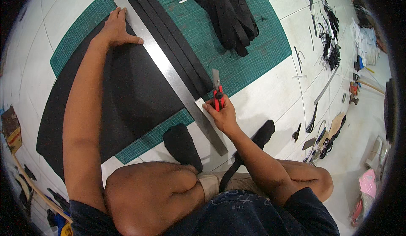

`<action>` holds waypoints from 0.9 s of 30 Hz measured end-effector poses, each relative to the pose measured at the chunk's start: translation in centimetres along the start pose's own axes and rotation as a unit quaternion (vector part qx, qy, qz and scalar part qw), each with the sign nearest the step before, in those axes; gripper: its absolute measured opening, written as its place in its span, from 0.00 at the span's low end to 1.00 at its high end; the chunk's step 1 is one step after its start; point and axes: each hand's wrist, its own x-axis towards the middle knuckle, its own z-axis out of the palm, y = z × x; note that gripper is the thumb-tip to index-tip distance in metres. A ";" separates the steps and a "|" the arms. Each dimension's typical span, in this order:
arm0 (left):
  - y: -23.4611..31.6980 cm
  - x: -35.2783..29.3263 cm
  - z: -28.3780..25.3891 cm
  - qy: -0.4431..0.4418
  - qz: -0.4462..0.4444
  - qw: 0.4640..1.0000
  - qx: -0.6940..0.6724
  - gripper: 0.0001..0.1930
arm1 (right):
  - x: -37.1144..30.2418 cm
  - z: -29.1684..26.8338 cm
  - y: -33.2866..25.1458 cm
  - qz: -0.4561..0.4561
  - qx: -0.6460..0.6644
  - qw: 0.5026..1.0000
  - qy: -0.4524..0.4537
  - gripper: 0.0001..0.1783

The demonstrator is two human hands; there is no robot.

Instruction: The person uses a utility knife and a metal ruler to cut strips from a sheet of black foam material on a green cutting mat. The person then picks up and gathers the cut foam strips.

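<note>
A long metal ruler [163, 64] lies slantwise over a large black sheet [135, 83]. My left hand [115, 29] rests on the ruler's far part, thumb stretched across the metal and fingers spread out flat at its edge. In my right hand [224, 115] is a red utility knife [218, 97], its blade pointing away from me. That hand is by the ruler's near part, next to a small white piece [200, 103] on the metal. Several narrow black strips [169, 39] lie along the ruler's right side. Beneath everything is a green cutting mat [253, 62].
A heap of black straps [228, 16] covers the mat's far right. Hand tools and a black bundle [330, 45] lie on the white tiled floor to the right. My feet in black socks [182, 145] are close to the ruler's near end. A pink bag [368, 183] sits far right.
</note>
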 end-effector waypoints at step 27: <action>0.0 0.1 0.0 0.003 -0.009 1.000 -0.023 0.73 | 0.4 0.1 -0.8 0.041 -0.028 0.999 0.004 0.21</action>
